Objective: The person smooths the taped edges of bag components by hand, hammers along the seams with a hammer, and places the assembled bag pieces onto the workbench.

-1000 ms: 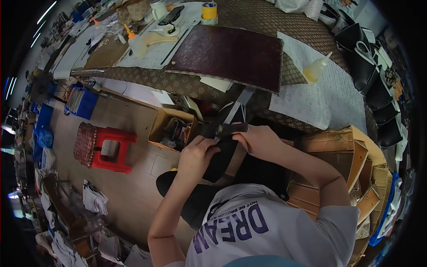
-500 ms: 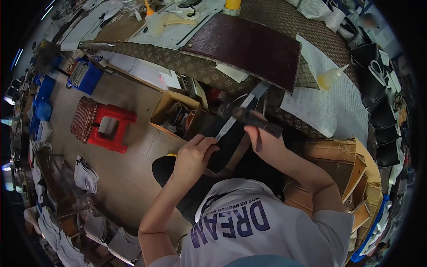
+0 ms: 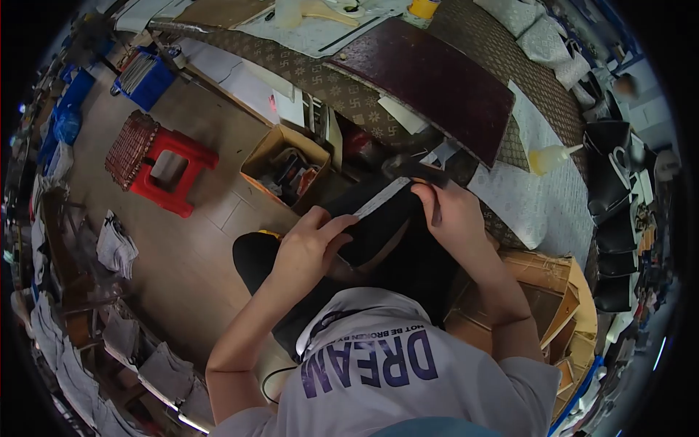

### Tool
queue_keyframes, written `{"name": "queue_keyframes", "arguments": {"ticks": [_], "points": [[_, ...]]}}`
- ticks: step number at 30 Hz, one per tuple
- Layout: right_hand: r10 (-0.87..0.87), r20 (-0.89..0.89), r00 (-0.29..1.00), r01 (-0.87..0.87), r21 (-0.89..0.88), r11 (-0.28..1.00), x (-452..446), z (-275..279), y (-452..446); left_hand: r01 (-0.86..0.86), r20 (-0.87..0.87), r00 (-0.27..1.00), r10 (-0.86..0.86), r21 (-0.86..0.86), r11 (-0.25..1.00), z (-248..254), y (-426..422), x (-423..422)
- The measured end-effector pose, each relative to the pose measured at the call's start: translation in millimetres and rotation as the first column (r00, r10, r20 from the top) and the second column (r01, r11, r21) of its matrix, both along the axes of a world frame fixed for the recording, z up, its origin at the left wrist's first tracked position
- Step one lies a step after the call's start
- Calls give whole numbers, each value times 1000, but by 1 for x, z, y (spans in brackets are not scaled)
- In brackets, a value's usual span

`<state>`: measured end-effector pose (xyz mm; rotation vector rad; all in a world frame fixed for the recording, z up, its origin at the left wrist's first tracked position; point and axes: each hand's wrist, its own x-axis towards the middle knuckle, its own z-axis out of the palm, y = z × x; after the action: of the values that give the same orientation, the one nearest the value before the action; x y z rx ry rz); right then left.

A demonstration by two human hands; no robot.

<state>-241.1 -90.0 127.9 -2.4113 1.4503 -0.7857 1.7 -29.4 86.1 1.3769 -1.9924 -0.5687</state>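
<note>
Was standing right there; the person's left hand (image 3: 300, 244) had its fingertips at the near end of a pale strip (image 3: 382, 198), though I couldn't tell if they'd pinched down on it; the right hand (image 3: 455, 211) was wrapped around a dark tool (image 3: 426, 172), kinda blurry, by the strip's far end; the strip lay along a black piece (image 3: 369, 234) over the lap; beyond that, a maroon board (image 3: 433, 87) sat on the bench, squeeze bottle (image 3: 550, 159) just beside it; open cardboard box (image 3: 263, 188) on the floor, red stool (image 3: 191, 151) off left.
</note>
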Motion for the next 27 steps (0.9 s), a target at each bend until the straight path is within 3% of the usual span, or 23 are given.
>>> {"name": "queue_keyframes", "arguments": {"ticks": [2, 3, 5, 6, 7, 8, 9, 11, 14, 15, 16, 18, 19, 20, 22, 25, 27], "points": [[-9, 265, 964, 44, -127, 991, 15, -10, 9, -34, -77, 997, 30, -53, 998, -12, 3, 3], [72, 152, 986, -56, -105, 993, 12, -13, 15, -52, -110, 993, 41, -100, 994, -19, 5, 4], [284, -28, 958, -275, 179, 945, 10, -12, 18, -80, -181, 983, 42, -205, 976, -36, 6, 5], [253, -146, 956, -226, 178, 958, 9, -7, 13, -93, -224, 974, 34, -258, 962, -47, 7, 6], [213, -136, 967, -194, 144, 970, 11, 5, 6, -118, -271, 962, 32, -310, 943, -56, 9, 6], [180, -127, 975, -166, 113, 980, 16, 13, 2, -136, -332, 942, 46, -255, 957, -63, 15, 4], [143, -38, 989, -144, -37, 989, 22, 11, 3, -163, -394, 917, 71, -206, 965, -69, 19, 3], [72, 268, 961, -69, -20, 997, 25, -11, 22, -225, -458, 878, 139, -140, 964, -80, 31, 2], [295, -45, 955, -286, 143, 948, 26, -4, 20, -249, -492, 851, 182, -74, 966, -81, 40, 3], [353, -144, 924, -317, 224, 922, 28, 4, 17, -227, -524, 833, 178, -30, 974, -70, 40, 3], [294, -183, 938, -240, 267, 933, 33, 17, 10, -107, -422, 900, 111, 34, 994, -66, 40, 8], [257, -42, 965, -255, 55, 965, 43, 30, 12, -65, -444, 889, 112, 118, 991, -62, 40, 5], [181, 306, 935, -232, 139, 963, 43, 19, 20, -51, -457, 882, 119, 158, 986, -62, 39, 2], [202, 362, 910, -265, 132, 955, 31, -5, 26, -42, -473, 876, 94, 119, 992, -61, 37, 1], [394, 108, 913, -406, 130, 905, 35, -1, 27, -86, -439, 887, 141, 143, 986, -55, 35, -8], [383, -253, 888, -324, 245, 914, 50, 27, 17, -97, -429, 891, 151, 145, 985, -49, 31, -14], [296, -84, 951, -273, 217, 937, 53, 42, 18, -110, -405, 904, 139, 93, 990, -53, 30, -12]]}}
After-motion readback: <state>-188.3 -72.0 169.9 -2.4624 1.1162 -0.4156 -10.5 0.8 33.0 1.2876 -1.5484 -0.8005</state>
